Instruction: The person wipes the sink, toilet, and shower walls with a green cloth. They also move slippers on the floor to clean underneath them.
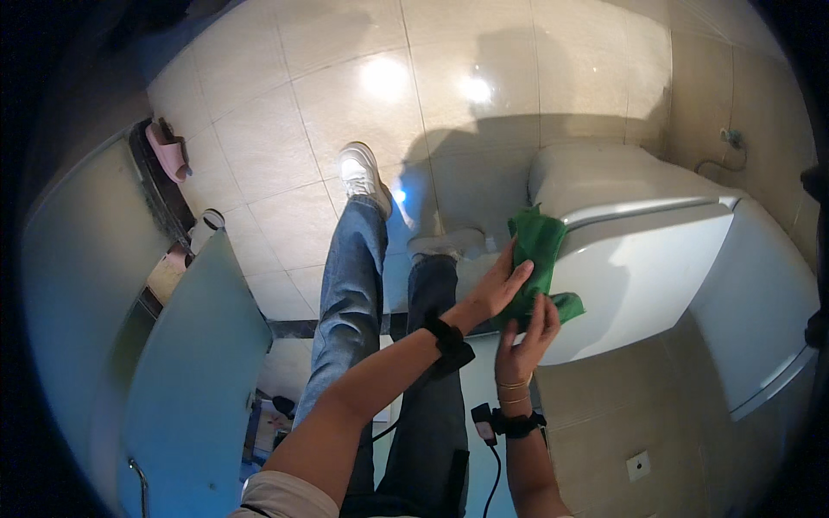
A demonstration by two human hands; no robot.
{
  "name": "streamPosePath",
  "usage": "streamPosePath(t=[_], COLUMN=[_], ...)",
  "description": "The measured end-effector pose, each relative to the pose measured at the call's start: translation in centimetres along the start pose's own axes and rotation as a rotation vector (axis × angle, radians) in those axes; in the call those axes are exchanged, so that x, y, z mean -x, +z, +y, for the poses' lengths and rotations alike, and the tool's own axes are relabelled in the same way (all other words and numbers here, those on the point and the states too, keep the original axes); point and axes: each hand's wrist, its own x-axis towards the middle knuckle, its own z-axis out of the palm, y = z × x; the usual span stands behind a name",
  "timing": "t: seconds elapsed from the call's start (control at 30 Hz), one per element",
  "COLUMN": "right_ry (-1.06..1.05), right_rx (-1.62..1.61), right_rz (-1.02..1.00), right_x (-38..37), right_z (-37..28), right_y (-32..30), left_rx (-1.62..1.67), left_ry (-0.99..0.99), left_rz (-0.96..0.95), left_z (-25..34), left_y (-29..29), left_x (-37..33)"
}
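Both arms (380, 380) are reaching forward, and the left hand (494, 290) and right hand (525, 345) are holding a crumpled green cloth (539, 244), which is poking out past them near a shiny white toilet (643, 281).

A: You're gripping a green cloth (541, 243) with your left hand (494, 287) and right hand (529, 338)?
B: Yes, near the white toilet (656, 246). Your left shoe (357, 168) is on the tiled floor (345, 99); a pink slipper (169, 155) lies farther left.

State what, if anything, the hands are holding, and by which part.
A green cloth: the left hand holds it by its left edge, thumb on top. The right hand touches its near end; whether it grips there is unclear.
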Motion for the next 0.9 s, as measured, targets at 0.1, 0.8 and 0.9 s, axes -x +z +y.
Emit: streamPosePath(t=[0.1, 0.8, 0.9], right_ry=[0.043, 0.005, 0.060], right_rx=[-0.006, -0.895, -0.984], right_rz=[0.096, 0.068, -0.055], right_x=[-0.2, -8.0, -11.3], right_z=[0.7, -14.6, -16.7], right_y=[0.2, -2.0, -1.4], left_rx=[-0.033, -0.218, -0.267], left_ry=[-0.118, 0.265, 0.254], left_rz=[0.036, -0.009, -0.033], left_z=[-0.7, 19.1, 25.1], left_y=[0.0, -4.7, -6.5], left_x=[1.3, 5.4, 6.1])
